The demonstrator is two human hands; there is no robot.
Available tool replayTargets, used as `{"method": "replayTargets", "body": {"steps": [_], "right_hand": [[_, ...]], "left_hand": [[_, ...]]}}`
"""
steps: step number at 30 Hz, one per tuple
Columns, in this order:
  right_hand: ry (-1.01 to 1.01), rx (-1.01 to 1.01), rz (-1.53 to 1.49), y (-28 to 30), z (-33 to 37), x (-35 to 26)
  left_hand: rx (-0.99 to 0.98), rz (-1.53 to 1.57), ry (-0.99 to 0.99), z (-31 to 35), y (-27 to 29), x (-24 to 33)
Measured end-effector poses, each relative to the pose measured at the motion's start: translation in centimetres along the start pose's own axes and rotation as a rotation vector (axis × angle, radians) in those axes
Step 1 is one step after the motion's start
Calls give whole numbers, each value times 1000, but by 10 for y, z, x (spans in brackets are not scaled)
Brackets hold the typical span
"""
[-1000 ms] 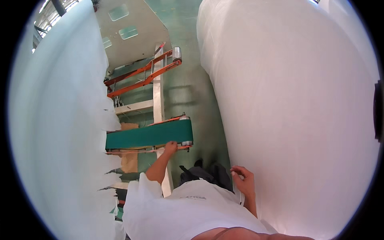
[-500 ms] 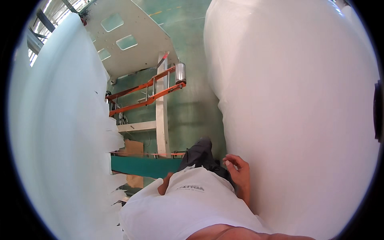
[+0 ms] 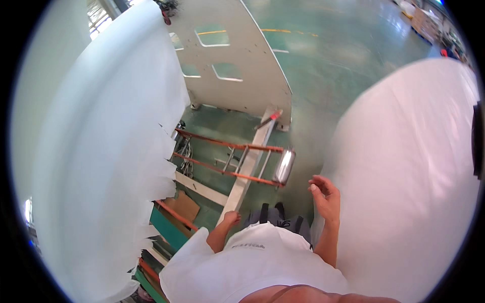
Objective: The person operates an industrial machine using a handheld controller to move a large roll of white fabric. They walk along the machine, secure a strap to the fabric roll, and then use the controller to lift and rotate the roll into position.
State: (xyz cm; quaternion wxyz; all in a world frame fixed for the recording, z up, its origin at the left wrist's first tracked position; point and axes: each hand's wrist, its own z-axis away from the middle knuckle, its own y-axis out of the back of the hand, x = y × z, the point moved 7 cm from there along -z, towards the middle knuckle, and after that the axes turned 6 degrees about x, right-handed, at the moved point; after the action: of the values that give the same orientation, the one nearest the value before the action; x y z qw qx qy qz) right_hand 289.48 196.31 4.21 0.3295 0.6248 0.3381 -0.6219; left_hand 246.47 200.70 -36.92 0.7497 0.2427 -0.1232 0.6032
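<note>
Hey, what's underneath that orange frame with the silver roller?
A pale beam crosses under the orange frame, with green floor showing between its rails. Torn white sheeting at its left end hides whatever lies behind.

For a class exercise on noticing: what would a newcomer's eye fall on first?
Probably the ragged white mass filling the left side and the smoother white mass bulging in at right. Between them, an orange frame tipped with a shiny roller crosses a pale beam. Lower down, the left hand is by the beam, the right hand beside the smoother white mass.
</note>
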Motion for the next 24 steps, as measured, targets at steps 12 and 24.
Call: {"method": "replayTargets", "body": {"steps": [12,24], "right_hand": [[268,-593,191,-144,-478,36],[121,-607,268,-78,-829,146]], "left_hand": [[261,614,-266,-79,-170,323],[613,597,-113,-196,-279,479]]}}
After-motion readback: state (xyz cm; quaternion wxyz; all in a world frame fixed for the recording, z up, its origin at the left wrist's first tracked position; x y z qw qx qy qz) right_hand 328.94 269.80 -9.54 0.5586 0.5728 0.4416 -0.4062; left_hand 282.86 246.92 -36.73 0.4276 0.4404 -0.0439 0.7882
